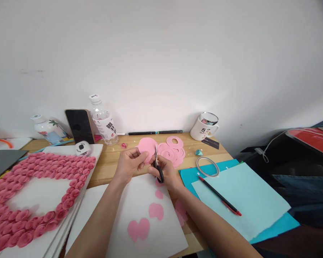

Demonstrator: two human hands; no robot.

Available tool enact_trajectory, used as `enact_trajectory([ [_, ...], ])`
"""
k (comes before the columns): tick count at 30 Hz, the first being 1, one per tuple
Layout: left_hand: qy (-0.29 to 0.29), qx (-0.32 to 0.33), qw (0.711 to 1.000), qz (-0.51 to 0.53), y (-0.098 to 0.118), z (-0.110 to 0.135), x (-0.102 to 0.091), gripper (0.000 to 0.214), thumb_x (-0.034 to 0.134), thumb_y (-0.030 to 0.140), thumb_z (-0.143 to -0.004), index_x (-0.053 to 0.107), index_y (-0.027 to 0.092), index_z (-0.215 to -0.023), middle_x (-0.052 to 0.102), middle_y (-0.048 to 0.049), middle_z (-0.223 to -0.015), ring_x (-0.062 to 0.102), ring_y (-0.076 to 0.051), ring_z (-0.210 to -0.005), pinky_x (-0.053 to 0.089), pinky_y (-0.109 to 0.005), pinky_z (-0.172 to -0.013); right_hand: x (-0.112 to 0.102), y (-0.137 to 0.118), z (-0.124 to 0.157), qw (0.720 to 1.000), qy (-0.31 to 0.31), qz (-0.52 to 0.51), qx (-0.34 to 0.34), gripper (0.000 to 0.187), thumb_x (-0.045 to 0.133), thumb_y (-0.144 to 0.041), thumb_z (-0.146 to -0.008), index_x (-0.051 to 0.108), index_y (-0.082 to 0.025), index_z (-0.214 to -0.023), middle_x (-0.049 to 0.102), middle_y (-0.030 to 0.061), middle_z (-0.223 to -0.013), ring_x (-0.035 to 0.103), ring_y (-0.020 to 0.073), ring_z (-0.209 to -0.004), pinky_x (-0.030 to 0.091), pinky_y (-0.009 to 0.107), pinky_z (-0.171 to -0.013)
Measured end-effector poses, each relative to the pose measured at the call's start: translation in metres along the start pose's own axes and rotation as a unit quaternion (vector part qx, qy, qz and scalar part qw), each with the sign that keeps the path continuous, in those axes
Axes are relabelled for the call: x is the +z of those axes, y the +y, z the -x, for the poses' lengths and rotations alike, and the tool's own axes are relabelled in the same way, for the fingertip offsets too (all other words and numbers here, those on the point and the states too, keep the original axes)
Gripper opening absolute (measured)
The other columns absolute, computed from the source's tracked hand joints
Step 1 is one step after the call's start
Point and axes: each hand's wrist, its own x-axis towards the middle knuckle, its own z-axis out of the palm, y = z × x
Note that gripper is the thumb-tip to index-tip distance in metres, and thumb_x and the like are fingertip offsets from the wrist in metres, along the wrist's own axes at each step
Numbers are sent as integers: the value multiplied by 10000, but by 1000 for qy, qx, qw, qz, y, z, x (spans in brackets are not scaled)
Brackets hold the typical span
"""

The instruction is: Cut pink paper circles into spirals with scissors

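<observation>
My left hand (130, 163) pinches a round pink paper disc (147, 146) by its lower left edge, above the table. In my right hand (165, 171) is a pair of scissors (158, 171) with black handles, its blades pointing up at the disc's right edge. Behind my right hand lies a pile of cut pink paper rings and spirals (174, 152). Below my hands a white sheet (150, 200) bears several pink paper scraps (139, 229). Whether the blades are parted is too small to make out.
On the left, rolled pink paper roses (67, 204) cover a white board (40, 193). A water bottle (103, 123), a phone (80, 125) and a mug (203, 127) stand along the wall. Blue paper (239, 200), a pen (219, 195) and a tape roll (207, 167) lie right.
</observation>
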Motion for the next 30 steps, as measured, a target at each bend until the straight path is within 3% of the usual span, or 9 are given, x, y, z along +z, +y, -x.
enact_trajectory([
  [8, 19, 3, 1000, 23, 3, 0, 0, 345, 689, 260, -675, 436, 161, -463, 465, 59, -375, 367, -34, -348, 287, -183, -396, -1, 1, 1, 1000, -1, 7, 16, 332, 745, -368, -609, 501, -178, -728, 449, -68, -498, 355, 64, -448, 276, 188, -420],
  [17, 24, -4, 997, 68, 2, 0, 1, 254, 704, 314, -673, 536, 152, -572, 492, 56, -405, 371, -40, -343, 285, -186, -374, 0, 4, 2, 1000, 5, 22, 17, 281, 706, -351, -650, 504, -178, -741, 443, -76, -483, 370, 61, -412, 276, 179, -391],
  [22, 0, -15, 997, 80, 4, 1, 6, 242, 689, 323, -696, 536, 153, -614, 550, 40, -463, 410, -48, -332, 286, -189, -350, 2, 7, 3, 999, 2, 35, 16, 291, 716, -351, -646, 499, -178, -735, 444, -76, -480, 385, 65, -412, 291, 183, -398],
  [30, -13, -37, 998, 42, -4, 1, 5, 254, 723, 304, -651, 556, 130, -575, 506, 36, -441, 392, -37, -360, 286, -173, -365, 2, 8, -1, 999, -10, 6, -36, 393, 777, -398, -595, 493, -184, -763, 506, -41, -603, 420, 84, -521, 349, 205, -480],
])
